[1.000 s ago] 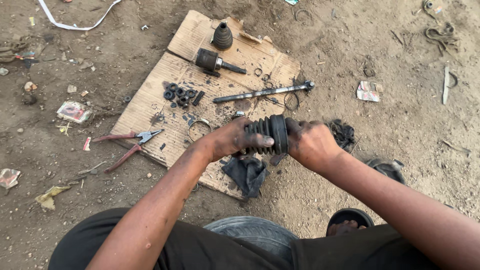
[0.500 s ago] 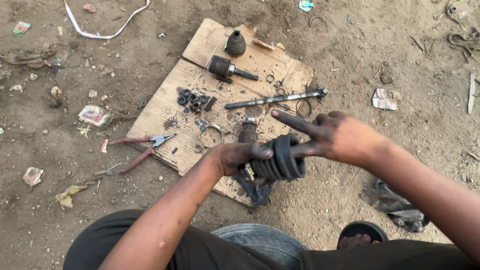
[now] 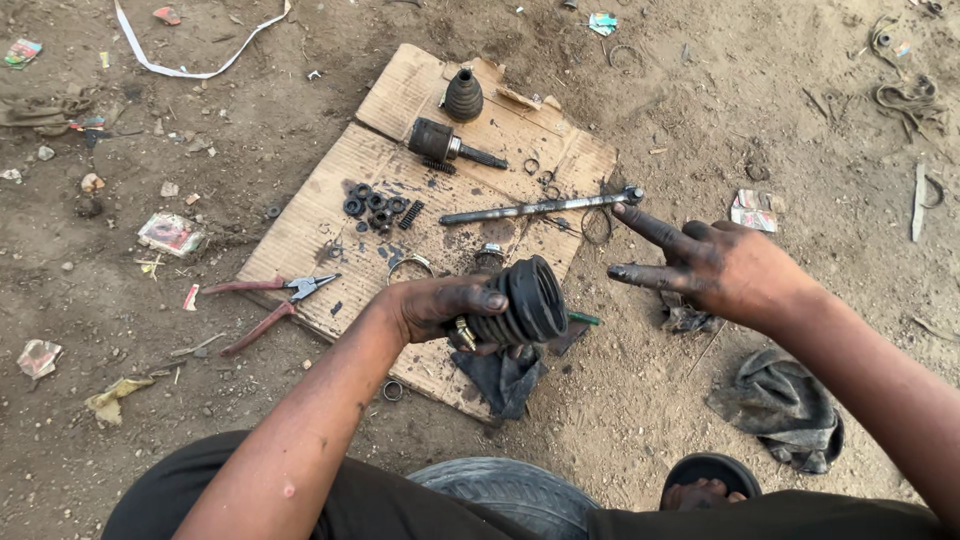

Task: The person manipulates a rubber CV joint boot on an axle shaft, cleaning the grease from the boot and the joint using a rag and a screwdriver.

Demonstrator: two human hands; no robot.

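Note:
My left hand grips a black ribbed rubber boot, its wide mouth turned to the right, over the near edge of a cardboard sheet. My right hand hovers to the right of the boot, empty, greasy, with two fingers stretched toward it and apart from it. Past the fingertips a long metal shaft lies across the cardboard. A dark rag lies under the boot.
On the cardboard lie a joint housing with a stub, a small conical boot, several black rings and a clamp ring. Red-handled pliers rest at its left edge. Another rag lies on the dirt at right. A tyre sits near my legs.
My right hand has let go of the boot and moved off to the right with fingers spread. The left hand alone holds the boot, which now shows its wide mouth.

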